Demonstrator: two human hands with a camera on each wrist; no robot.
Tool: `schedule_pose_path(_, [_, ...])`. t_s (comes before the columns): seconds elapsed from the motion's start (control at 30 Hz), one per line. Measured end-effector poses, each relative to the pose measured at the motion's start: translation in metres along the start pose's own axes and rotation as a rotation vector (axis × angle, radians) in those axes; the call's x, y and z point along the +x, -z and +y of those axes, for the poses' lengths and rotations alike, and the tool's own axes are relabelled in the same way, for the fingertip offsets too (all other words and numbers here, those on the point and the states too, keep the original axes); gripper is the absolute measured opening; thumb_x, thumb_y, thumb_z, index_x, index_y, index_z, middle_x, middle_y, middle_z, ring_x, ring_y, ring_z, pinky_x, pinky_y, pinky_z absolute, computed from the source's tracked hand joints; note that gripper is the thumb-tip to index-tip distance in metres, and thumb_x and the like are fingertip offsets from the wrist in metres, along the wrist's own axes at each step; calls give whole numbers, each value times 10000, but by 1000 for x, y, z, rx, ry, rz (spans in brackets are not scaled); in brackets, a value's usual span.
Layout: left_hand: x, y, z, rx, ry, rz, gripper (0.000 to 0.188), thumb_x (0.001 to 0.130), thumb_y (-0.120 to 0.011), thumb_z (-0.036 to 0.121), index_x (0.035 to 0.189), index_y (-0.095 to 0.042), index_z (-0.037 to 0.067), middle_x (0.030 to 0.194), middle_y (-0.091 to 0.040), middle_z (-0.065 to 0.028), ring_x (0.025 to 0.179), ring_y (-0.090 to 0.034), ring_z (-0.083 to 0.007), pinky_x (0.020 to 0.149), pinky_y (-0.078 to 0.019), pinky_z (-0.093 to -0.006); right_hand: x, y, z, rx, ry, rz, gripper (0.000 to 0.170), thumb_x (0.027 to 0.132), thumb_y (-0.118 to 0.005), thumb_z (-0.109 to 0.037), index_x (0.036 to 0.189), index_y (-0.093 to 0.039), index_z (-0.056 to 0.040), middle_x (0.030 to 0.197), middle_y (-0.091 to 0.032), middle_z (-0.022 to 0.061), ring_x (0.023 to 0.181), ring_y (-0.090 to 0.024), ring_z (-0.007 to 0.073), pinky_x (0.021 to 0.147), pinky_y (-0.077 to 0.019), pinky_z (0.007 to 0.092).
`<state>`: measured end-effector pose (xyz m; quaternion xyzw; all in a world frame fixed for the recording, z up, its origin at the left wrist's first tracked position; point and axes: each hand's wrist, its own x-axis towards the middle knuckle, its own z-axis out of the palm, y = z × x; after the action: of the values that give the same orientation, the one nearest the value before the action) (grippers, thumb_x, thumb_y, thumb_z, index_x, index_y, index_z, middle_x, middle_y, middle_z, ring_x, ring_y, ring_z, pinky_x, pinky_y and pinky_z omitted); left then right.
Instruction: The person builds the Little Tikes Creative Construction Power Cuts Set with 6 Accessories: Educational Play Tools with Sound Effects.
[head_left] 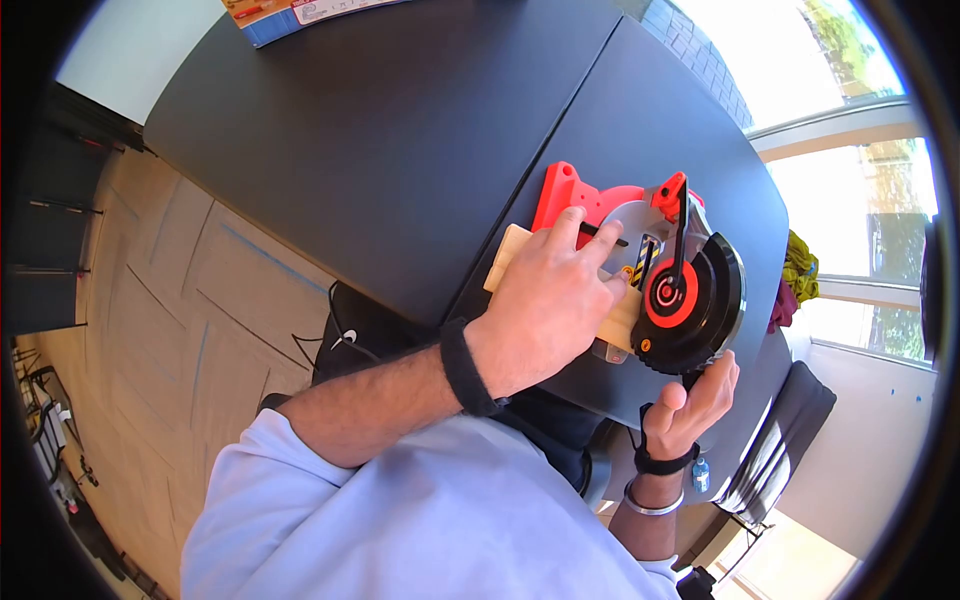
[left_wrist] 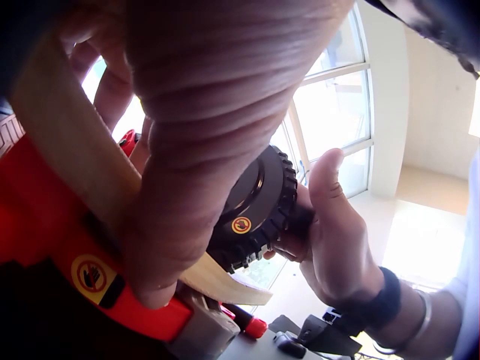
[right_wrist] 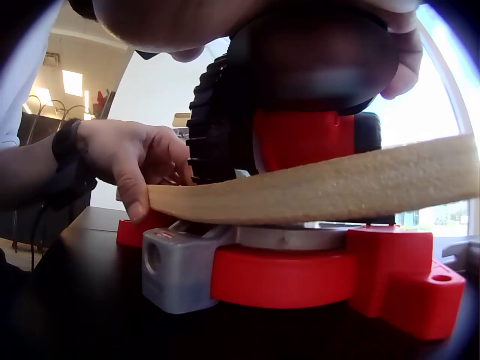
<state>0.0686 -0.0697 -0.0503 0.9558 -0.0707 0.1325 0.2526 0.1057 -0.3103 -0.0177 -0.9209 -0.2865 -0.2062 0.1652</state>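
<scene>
A red, black and grey toy miter saw (head_left: 700,305) stands on the dark table, its round black blade guard over the base. A pale wooden strip (right_wrist: 315,189) lies across the red base (right_wrist: 285,277), beneath the guard. My left hand (head_left: 545,300) holds the strip, thumb (left_wrist: 161,247) on its near face and fingers reaching over the far side onto the saw's turntable. My right hand (head_left: 690,410) grips the black handle (left_wrist: 298,217) at the guard's near end, thumb raised. Much of the strip is hidden under the left hand and guard in the head view.
The dark table (head_left: 400,130) has a seam running beside the saw. A colourful box (head_left: 300,15) stands at its far left edge. A small blue bottle (head_left: 701,475) is beyond the right wrist, and crumpled yellow and maroon cloth (head_left: 795,280) lies past the right edge.
</scene>
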Motion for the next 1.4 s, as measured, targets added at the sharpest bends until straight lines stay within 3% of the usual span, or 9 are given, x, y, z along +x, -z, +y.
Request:
schedule_pose_path(0.3, [2, 5, 1, 0, 1, -14, 562, 732, -934, 203, 1275, -808, 129, 1580, -584, -207, 1386, -542, -447, 1183, -487, -492, -15, -16, 8, 44, 28, 59, 875, 1069, -364, -806, 1037, -481, 60, 813, -463, 158, 773, -441, 350, 697, -365, 471])
schedule_pose_path(0.37, [1, 5, 2, 1, -7, -3, 563, 733, -936, 202, 1276, -807, 129, 1581, -584, -206, 1394, -539, -454, 1181, -491, -496, -14, -17, 8, 42, 20, 82, 865, 1029, -396, -852, 990, -528, 2, 791, -435, 122, 736, -451, 334, 728, -362, 448])
schedule_pose_path(0.63, [1, -2, 2, -30, 7, 3, 579, 749, -925, 205, 1314, -806, 159, 1561, -596, -203, 1383, -540, -442, 1171, -501, -490, 22, 12, 5, 24, 99, 44, 834, 1061, -349, -825, 840, -446, -27, 698, -439, 103, 625, -422, 328, 665, -337, 436])
schedule_pose_path(0.93, [2, -1, 1, -21, -7, -14, 446, 834, -820, 132, 1278, -830, 171, 1538, -607, -223, 1370, -542, -435, 1207, -451, -493, 33, 23, 4, 71, 51, 65, 842, 1068, -345, -818, 820, -461, -22, 716, -424, 114, 660, -414, 320, 666, -340, 435])
schedule_pose_path(1.4, [-2, 0, 3, -6, -15, -18, 437, 861, -782, 128, 1292, -827, 185, 1607, -552, -252, 1397, -528, -466, 1217, -444, -502, 17, 9, 4, 27, 50, 44, 842, 1054, -360, -834, 855, -462, -22, 730, -418, 115, 665, -416, 321, 683, -343, 437])
